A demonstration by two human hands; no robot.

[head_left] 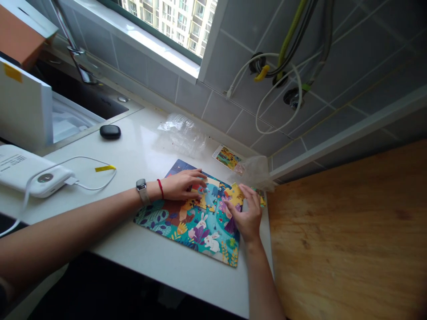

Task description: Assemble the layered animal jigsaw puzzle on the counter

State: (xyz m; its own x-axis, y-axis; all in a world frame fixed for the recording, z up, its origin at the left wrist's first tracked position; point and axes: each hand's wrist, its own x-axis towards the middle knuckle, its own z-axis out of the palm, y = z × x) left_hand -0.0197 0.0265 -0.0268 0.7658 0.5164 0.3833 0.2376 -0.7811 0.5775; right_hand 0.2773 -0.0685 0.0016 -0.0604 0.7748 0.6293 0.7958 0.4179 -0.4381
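A colourful jigsaw puzzle (196, 233) with rabbits, leaves and flowers lies on the white counter. My left hand (183, 184) rests on its upper part with the fingers spread, near a blue elephant picture. At the puzzle's right edge, my right hand (248, 213) has thumb and fingers on either side of a yellow puzzle piece (235, 192), which sits at the upper right corner. Whether that piece lies fully flat I cannot tell. More yellow and green pieces show partly behind my right fingers.
Crumpled clear plastic (183, 133) and a small picture card (228, 158) lie behind the puzzle. On the left are a black oval case (110, 131) and a white power bank (36, 173) with a cable. A wooden board (347, 231) borders the counter's right side.
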